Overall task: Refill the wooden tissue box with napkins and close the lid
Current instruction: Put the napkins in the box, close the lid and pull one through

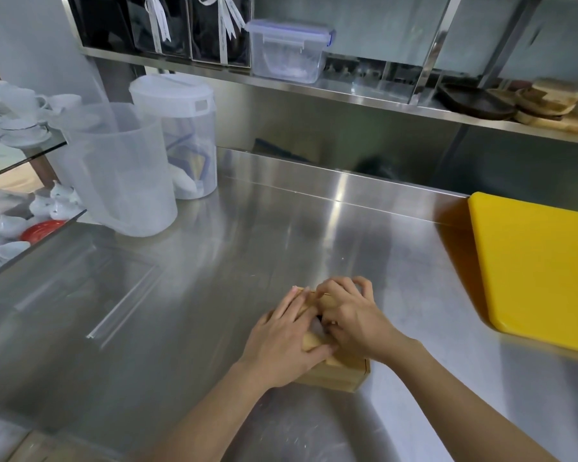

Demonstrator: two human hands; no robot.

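Observation:
A light wooden tissue box (339,375) stands on the steel counter (214,278), near its front edge. Both hands lie on top of it and hide most of the lid. My left hand (281,341) rests flat over the box's left side, thumb hooked at the near edge. My right hand (351,315) is curled over the middle of the top, fingertips pressed down at a dark slot where a bit of white napkin (316,328) shows. Whether the lid is fully down is hidden.
Two translucent plastic pitchers (124,175) stand at the back left beside glass shelves of white cups (17,118). A yellow cutting board (541,268) lies at the right. Above, a steel shelf (347,91) carries a clear lidded container (287,50) and wooden plates (548,105).

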